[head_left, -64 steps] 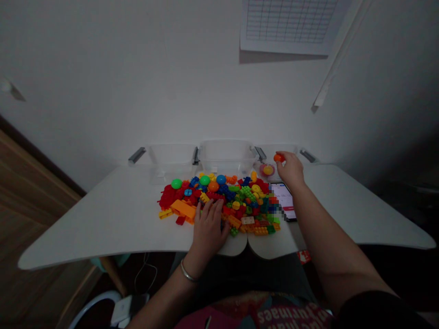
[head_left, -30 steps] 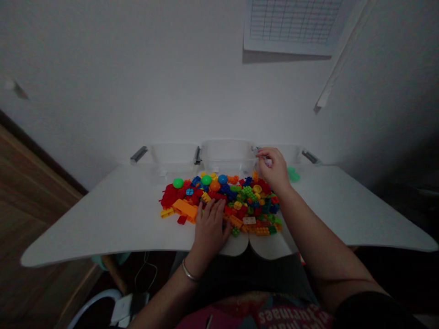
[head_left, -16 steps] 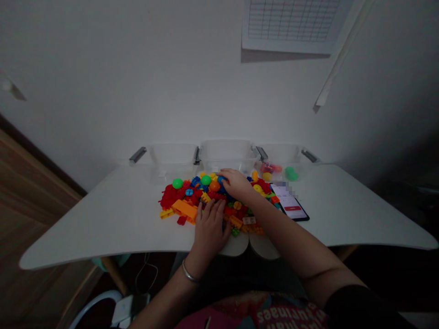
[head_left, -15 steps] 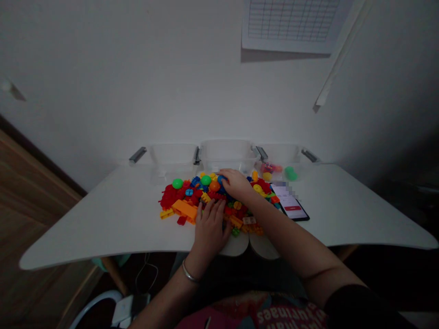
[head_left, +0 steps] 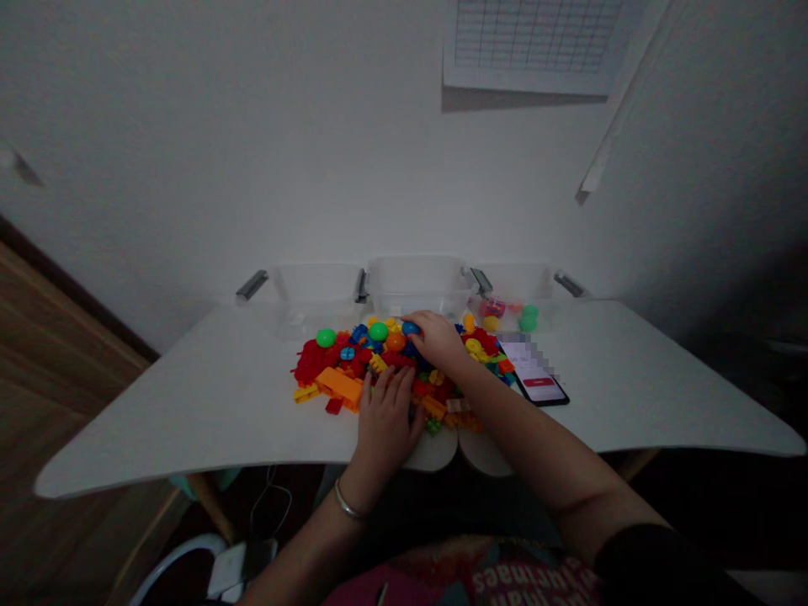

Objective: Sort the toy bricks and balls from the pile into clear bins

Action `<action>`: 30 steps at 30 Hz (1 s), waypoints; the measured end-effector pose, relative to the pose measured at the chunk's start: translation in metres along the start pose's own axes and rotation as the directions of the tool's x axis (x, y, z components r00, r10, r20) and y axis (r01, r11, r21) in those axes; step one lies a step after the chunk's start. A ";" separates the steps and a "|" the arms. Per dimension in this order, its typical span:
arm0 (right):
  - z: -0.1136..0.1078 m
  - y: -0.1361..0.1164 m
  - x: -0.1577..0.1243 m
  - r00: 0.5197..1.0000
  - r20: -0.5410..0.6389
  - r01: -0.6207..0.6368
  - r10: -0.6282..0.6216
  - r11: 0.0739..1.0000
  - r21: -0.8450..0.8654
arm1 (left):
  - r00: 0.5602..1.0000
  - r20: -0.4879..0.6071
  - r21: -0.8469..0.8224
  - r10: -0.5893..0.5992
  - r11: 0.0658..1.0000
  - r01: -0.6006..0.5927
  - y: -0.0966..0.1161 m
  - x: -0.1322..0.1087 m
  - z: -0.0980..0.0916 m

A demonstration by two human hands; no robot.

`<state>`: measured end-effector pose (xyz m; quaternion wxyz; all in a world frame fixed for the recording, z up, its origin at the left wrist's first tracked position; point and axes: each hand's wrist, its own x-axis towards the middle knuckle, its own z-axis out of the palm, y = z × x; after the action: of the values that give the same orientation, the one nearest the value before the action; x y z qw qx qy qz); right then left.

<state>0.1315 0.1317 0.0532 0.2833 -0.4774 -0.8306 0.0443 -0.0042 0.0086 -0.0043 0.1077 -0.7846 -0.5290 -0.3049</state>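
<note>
A heap of mixed plastic toy pieces in red, yellow, orange, blue and green lies on the white table. My right hand reaches over the back of it, fingers closed round a blue ball. Beside that ball are an orange ball and a green ball; another green ball sits farther left. My left hand rests at the heap's front, fingers apart and lying on the pieces, next to a large orange block.
Three clear plastic bins stand along the wall: a left bin, a middle bin and a right bin. Green balls and other coloured pieces show in the right one. A phone lies right of the heap.
My right fingers have shifted slightly on the blue ball, and more of it shows now. The green pieces in the right bin sit differently. My left hand has stayed put.
</note>
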 end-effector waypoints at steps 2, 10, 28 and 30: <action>-0.003 0.002 -0.002 0.998 -0.054 0.019 -0.015 0.997 0.073 | 1.000 0.004 0.000 -0.003 1.000 0.003 0.000 0.000 0.000; -0.071 0.047 -0.012 0.868 -0.497 0.045 0.000 0.996 0.079 | 1.000 -0.001 -0.008 -0.003 1.000 0.003 0.000 0.000 0.000; -0.065 0.128 -0.015 0.781 -0.498 -0.504 0.377 0.852 -0.145 | 1.000 -0.006 -0.009 0.008 1.000 -0.008 0.000 0.000 -0.001; -0.062 0.127 -0.016 0.789 -0.498 -0.497 0.359 0.850 -0.175 | 1.000 -0.002 -0.010 0.001 1.000 -0.001 0.000 0.000 -0.002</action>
<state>0.2677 0.1749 0.0546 0.3734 -0.6890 -0.6078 -0.1281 -0.0050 0.0076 -0.0033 0.1042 -0.7851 -0.5270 -0.3082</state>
